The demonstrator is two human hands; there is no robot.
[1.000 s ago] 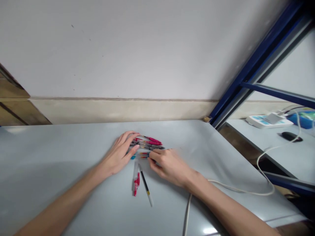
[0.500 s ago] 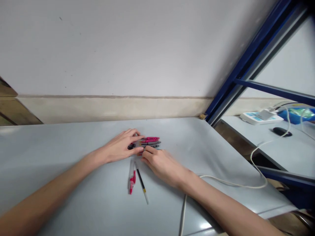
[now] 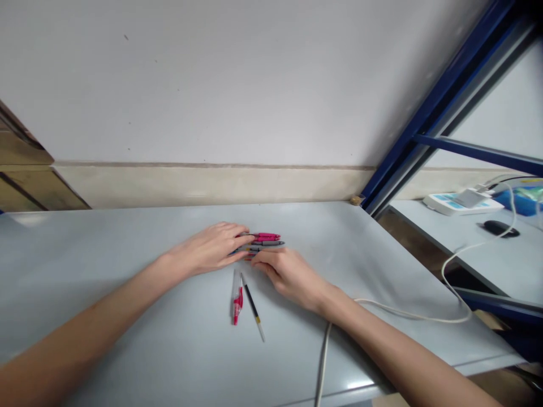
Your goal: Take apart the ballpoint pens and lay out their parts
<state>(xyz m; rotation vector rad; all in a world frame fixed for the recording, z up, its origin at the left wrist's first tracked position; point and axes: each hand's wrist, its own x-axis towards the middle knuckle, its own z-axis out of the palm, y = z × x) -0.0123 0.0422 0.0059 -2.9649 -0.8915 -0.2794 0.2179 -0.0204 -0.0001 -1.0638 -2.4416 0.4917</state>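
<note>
A small row of pens lies on the grey table, with a red pen [image 3: 268, 236] at the far side and a grey pen [image 3: 269, 243] beside it. My left hand [image 3: 216, 246] rests over the left ends of the row, its fingers stretched and apart, touching the pens. My right hand [image 3: 282, 271] has its fingers closed in a pinch at the near side of the row, on a pen mostly hidden by the fingers. Nearer to me lie a clear pen barrel with red clip [image 3: 237, 299] and a loose black ink refill [image 3: 253, 305], side by side.
A white cable [image 3: 394, 310] runs over the table [image 3: 161, 345] and under my right forearm. Behind the blue metal frame [image 3: 394, 130] on the right are a black mouse [image 3: 500, 228] and a white device [image 3: 456, 204]. A wall stands behind the table.
The camera view has shifted slightly, moving everything a little to the right. My left hand's fingers lie straighter over the pens. My right hand stays at the near side of the row.
</note>
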